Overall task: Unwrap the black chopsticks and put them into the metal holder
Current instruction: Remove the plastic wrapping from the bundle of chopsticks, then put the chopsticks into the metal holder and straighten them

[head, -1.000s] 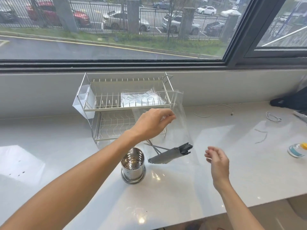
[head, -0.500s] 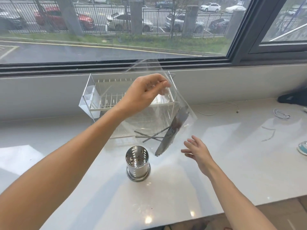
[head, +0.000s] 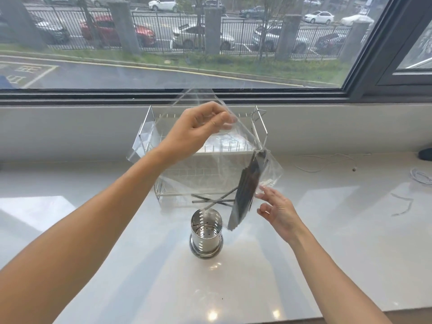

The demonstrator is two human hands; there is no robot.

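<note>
My left hand (head: 196, 129) pinches the top of a clear plastic bag (head: 210, 174) and holds it up over the counter. A bundle of black chopsticks (head: 245, 192) hangs nearly upright inside the bag, lower end down. My right hand (head: 277, 209) is open, its fingertips touching the bag's lower right side beside the bundle. The perforated metal holder (head: 205, 232) stands upright on the counter just below and left of the bundle's lower end. A few loose black chopsticks (head: 210, 201) lie crossed on the counter behind the holder.
A two-tier metal dish rack (head: 259, 127) stands against the wall behind the bag. White cables (head: 327, 163) and small scraps (head: 402, 204) lie on the white counter (head: 327, 253) to the right. The counter's front edge runs along the bottom right.
My left hand has lifted the bag from the counter, so the chopstick bundle swung from lying flat to hanging nearly upright. My right hand has moved up to the bag's side.
</note>
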